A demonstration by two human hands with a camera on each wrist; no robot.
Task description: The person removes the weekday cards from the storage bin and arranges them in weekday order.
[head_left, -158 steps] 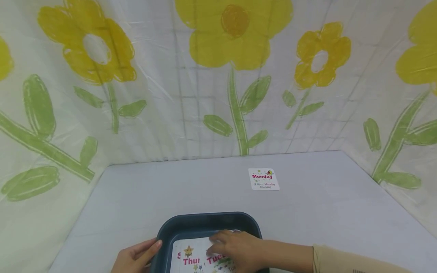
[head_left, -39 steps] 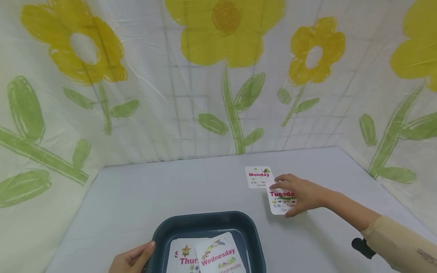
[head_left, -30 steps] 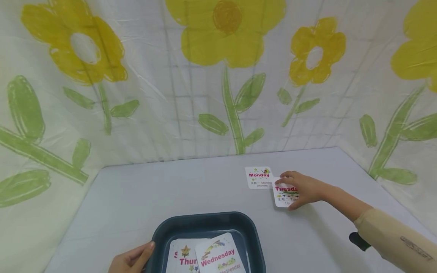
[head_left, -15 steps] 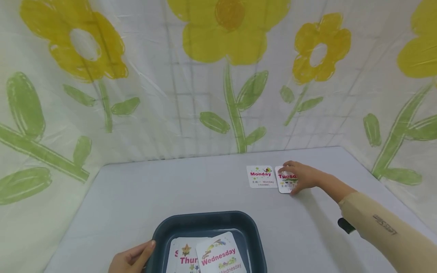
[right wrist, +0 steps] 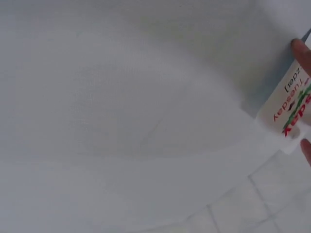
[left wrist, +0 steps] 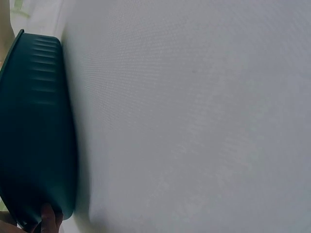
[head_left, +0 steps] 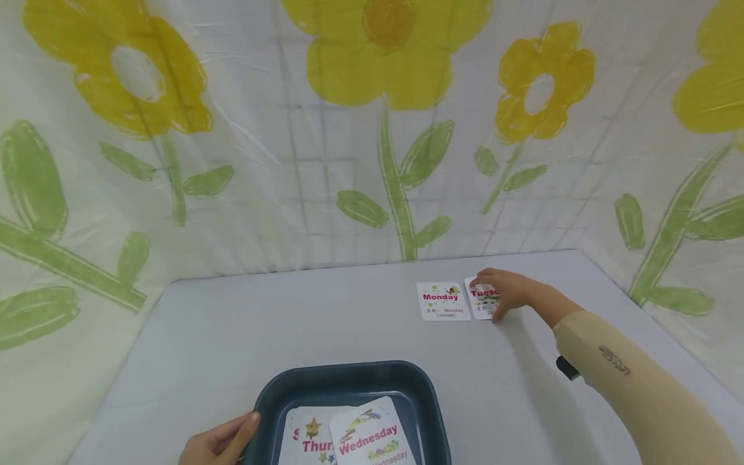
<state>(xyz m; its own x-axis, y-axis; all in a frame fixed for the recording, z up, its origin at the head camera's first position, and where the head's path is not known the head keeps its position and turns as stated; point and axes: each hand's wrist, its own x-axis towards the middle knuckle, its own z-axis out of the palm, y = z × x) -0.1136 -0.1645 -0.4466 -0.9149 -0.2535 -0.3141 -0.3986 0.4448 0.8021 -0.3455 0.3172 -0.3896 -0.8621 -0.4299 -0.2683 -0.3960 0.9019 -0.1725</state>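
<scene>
My right hand (head_left: 511, 292) holds the Tuesday card (head_left: 484, 306) between thumb and fingers, at the far right of the table. Part of that card is covered by the hand; in the right wrist view its print (right wrist: 282, 109) appears at the right edge, with a finger (right wrist: 302, 54) on the card's border. Just left of it lies the Monday card (head_left: 444, 301), flat, with a narrow gap between the two. At the near side, my left hand (head_left: 219, 442) grips the left wall of a dark teal tray (head_left: 349, 372). Inside it, a Wednesday card (head_left: 372, 436) overlaps a "Thur" card (head_left: 314, 447).
A pale tabletop (head_left: 279, 323) spreads around the tray and cards. Behind it hangs a white curtain (head_left: 261, 213) with yellow flowers. Another card, showing an "S", lies partly under the "Thur" card. A dark wrist device (head_left: 567, 367) hangs below the right sleeve.
My right hand has taken the Tuesday card out of the tray and carried it up beside the Monday card. The Wednesday card in the tray is now uncovered. My left hand stays on the tray.
</scene>
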